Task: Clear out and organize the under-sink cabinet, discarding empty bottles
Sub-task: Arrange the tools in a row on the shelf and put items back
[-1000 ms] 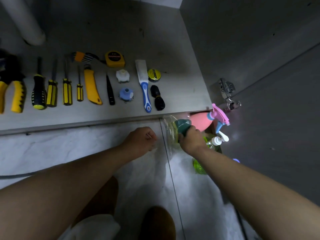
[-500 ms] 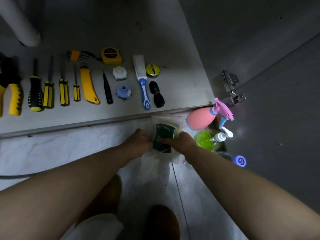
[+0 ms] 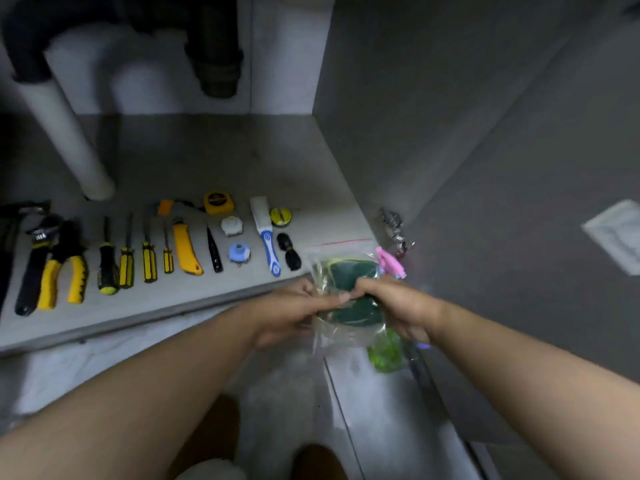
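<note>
A clear zip bag [image 3: 346, 268] with dark green scouring pads inside is held up in front of the cabinet's front edge. My left hand [image 3: 291, 313] grips its left side and my right hand [image 3: 391, 303] grips its right side, thumbs on top. Behind the bag, the pink trigger of a spray bottle [image 3: 389, 261] shows. A green bottle [image 3: 386, 355] lies on the floor under my right wrist, mostly hidden.
Tools lie in a row on the cabinet floor [image 3: 214, 168]: yellow pliers [image 3: 62, 275], several screwdrivers [image 3: 126, 261], a yellow knife [image 3: 185, 251], a tape measure [image 3: 218, 202], a blue-handled brush [image 3: 266, 237]. A white drain pipe [image 3: 65, 140] stands at left. The open door [image 3: 519, 237] is at right.
Both hands have lifted the bag of green pads off the floor and brought it up toward the cabinet edge. The view has tilted up, showing the pipes.
</note>
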Demonstrator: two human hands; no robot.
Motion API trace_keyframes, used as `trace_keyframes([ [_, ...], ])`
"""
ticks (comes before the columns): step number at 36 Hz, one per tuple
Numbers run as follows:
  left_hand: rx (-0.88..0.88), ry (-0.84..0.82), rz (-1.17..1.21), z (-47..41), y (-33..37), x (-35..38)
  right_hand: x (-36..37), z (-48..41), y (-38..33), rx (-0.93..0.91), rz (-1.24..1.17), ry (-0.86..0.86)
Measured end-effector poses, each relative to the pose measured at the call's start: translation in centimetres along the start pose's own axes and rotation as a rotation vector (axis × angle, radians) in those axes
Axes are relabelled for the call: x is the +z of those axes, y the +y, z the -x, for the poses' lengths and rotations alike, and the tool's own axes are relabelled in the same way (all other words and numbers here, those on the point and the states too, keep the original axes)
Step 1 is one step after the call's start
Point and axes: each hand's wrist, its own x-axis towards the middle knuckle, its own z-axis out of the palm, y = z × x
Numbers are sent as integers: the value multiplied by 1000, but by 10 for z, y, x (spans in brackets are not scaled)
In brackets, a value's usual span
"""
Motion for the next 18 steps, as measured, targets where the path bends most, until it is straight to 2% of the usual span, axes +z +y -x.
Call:
trace_keyframes([
  [3, 86, -12, 103, 27, 42, 17, -9, 46, -25, -64, -244, 8],
  [6, 168, 24, 127, 59, 79, 33, -11, 92, -49, -197, -455, -74],
  [11, 247, 28, 36, 121, 129, 55, 5, 157, -74, -374, -582, -133],
  [13, 267, -9, 14, 143, 142, 62, 14, 178, -80, -437, -573, -63],
  [18, 381, 35, -41, 180, 156, 82, 38, 205, -78, -597, -533, 303],
])
